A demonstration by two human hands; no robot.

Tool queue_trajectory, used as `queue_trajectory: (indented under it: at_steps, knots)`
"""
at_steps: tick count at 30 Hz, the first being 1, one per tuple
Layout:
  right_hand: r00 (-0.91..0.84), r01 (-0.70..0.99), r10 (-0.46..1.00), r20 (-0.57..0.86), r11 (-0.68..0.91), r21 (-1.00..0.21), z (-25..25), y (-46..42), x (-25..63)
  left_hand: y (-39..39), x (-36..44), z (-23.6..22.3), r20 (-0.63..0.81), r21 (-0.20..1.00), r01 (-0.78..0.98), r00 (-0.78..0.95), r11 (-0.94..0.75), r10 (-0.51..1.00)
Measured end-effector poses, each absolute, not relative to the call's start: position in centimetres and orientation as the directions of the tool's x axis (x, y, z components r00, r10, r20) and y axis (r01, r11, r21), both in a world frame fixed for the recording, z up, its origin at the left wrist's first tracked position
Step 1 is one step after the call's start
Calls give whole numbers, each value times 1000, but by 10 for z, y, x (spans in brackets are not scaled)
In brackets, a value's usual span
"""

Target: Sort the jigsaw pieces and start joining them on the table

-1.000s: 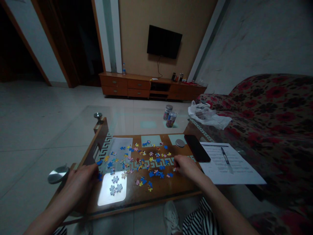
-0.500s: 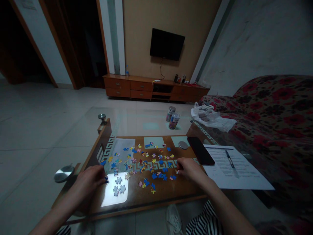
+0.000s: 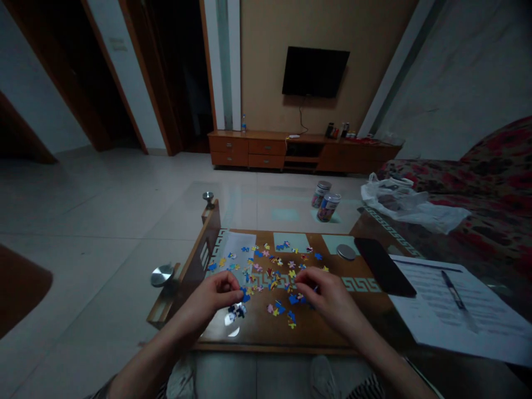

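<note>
Many small jigsaw puzzle pieces (image 3: 270, 272), blue, yellow, pink and red, lie scattered over the glass-topped table (image 3: 332, 332). My left hand (image 3: 216, 291) is over the near left part, its thumb and index finger closed on a blue puzzle piece (image 3: 245, 295). Just below those fingertips are some dark-and-white puzzle pieces (image 3: 238, 311). On the other side, my right hand (image 3: 328, 293) hovers low over the pieces with thumb and fingers pinched together. Whatever is between its fingertips cannot be made out. Blue puzzle pieces (image 3: 294, 300) sit partly under this hand.
A round metal lid (image 3: 346, 252) and a black phone (image 3: 384, 267) lie right of the pieces. Further right are printed papers (image 3: 432, 299) with a pen (image 3: 453, 289). Two cans (image 3: 328, 207) and a white plastic bag (image 3: 411, 205) are at the back.
The camera view has swung left, so the scene sits further right. My right hand has moved left over the pieces, and both hands are closer together.
</note>
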State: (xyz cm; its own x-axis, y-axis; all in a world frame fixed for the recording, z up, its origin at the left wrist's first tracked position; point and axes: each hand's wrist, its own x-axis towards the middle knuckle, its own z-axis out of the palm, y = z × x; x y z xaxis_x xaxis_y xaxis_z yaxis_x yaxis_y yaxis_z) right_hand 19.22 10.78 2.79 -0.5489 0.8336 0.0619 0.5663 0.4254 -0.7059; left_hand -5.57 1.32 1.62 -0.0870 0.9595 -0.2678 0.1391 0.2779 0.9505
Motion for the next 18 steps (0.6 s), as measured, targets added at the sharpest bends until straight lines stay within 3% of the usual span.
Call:
queue_trajectory:
  at_steps: [4, 7, 14, 18]
  knots:
    - [-639, 337, 760, -118, 139, -931, 26, 68, 152, 4, -37, 15, -249, 968, -18, -24, 249, 968]
    - [-707, 253, 670, -226, -59, -966, 22, 52, 137, -4, -31, 14, -200, 979, -36, -15, 199, 980]
    - [-710, 291, 632, -310, -138, -947, 8, 52, 133, -17, -27, 14, -77, 934, 345, -61, 94, 995]
    - [-701, 355, 634, -326, -86, -931, -12, 53, 135, -21, -32, -2, 120, 823, 544, 113, -163, 986]
